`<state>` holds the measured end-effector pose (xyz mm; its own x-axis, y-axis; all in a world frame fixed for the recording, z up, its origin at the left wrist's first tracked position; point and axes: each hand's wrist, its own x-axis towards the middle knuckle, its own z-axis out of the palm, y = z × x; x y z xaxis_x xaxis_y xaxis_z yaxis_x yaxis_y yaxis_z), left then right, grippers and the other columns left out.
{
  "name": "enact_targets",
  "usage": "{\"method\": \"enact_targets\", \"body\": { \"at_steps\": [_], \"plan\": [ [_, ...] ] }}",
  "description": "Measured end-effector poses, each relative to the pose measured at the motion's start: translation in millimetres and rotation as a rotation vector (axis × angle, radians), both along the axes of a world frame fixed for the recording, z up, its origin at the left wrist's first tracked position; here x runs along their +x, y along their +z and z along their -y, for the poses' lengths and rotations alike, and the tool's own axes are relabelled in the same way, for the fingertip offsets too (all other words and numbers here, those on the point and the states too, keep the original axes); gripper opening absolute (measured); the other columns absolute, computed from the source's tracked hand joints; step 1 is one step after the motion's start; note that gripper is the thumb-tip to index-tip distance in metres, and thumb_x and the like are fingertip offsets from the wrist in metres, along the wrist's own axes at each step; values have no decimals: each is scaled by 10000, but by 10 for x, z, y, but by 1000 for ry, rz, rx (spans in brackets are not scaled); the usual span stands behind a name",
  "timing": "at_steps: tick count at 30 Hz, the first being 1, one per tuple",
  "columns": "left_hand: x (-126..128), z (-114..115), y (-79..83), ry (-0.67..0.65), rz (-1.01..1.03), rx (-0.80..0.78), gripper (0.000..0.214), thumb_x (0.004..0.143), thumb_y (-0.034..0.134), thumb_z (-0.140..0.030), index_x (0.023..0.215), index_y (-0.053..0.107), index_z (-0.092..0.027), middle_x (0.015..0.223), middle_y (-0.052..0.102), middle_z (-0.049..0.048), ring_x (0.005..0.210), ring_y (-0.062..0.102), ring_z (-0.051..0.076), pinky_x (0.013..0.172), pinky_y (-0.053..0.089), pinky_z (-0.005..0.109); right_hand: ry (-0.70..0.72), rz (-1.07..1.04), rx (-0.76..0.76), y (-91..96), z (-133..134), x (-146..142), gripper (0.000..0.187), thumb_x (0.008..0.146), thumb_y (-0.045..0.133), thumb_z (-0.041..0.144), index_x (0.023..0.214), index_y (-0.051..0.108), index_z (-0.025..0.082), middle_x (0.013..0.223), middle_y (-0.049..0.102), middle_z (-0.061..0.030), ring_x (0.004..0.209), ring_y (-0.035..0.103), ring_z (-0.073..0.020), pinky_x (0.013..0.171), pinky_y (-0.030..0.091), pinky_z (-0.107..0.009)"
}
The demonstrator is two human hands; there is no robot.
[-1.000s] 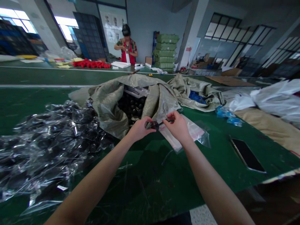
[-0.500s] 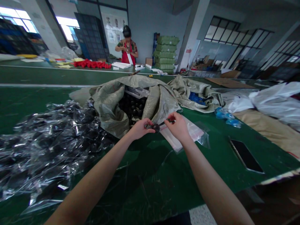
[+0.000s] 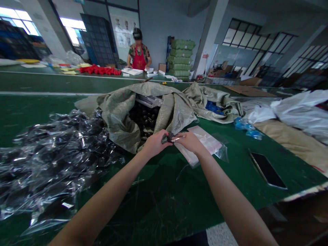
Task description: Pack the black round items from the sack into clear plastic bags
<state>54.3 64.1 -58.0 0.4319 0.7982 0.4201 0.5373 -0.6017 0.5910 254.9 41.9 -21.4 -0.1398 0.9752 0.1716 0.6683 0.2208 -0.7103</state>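
My left hand [image 3: 155, 143] pinches a small dark round part [image 3: 167, 138] just in front of an open woven sack [image 3: 120, 116] full of similar black parts [image 3: 146, 118]. My right hand [image 3: 188, 141] meets it from the right, fingers closed on the same part and what looks like a thin clear bag around it. Both hands hover low over the green table [image 3: 164, 198]. A stack of clear plastic bags [image 3: 205, 141] lies under and right of my right hand.
A heap of bagged dark parts in clear plastic [image 3: 51, 160] covers the table's left. A phone [image 3: 268, 170] lies at the right. White bags [image 3: 302, 109] and blue items [image 3: 246, 126] sit far right. A person in a red apron [image 3: 139, 54] works at the far table.
My hands have come closer together, the right moving left and down onto the part held by the left. The person at the far table lowered their hands.
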Motion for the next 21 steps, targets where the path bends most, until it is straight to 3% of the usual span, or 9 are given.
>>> {"method": "enact_targets", "body": {
  "at_steps": [5,10,14,18,21],
  "plan": [
    [3,-14,-19,-37,-6,35,392,758,750,-393,1050,545,-233,1137,663,53,1005,631,233,845,454,335,-29,-133,-36,-122,-31,27,217,744,722,449,783,789,246,807,766,-30,803,701,-238,774,510,-341],
    [-59,-61,34,-80,33,9,389,747,763,-381,1061,588,-231,1115,682,45,864,633,197,744,455,301,-102,-248,-61,-171,-11,23,218,742,729,403,855,790,226,852,772,-40,802,700,-223,752,514,-324],
    [-83,-83,44,-150,50,13,195,826,684,-348,972,650,-223,1157,685,41,797,622,159,736,455,283,-103,-110,-17,-82,31,-8,269,818,648,425,830,790,197,807,762,-57,764,690,-218,706,492,-304],
    [-84,-137,-7,-141,89,-76,120,847,642,-311,855,683,-198,943,726,17,700,601,135,698,453,264,-129,102,-13,83,69,0,305,868,569,370,772,785,177,707,734,-56,686,667,-207,667,454,-304],
    [-90,-188,-43,-151,159,-205,146,825,642,-320,819,678,-179,850,712,21,725,607,145,682,457,257,-126,93,-9,170,70,59,216,830,604,294,828,788,182,739,745,-48,710,671,-205,684,458,-301]
  ]
}}
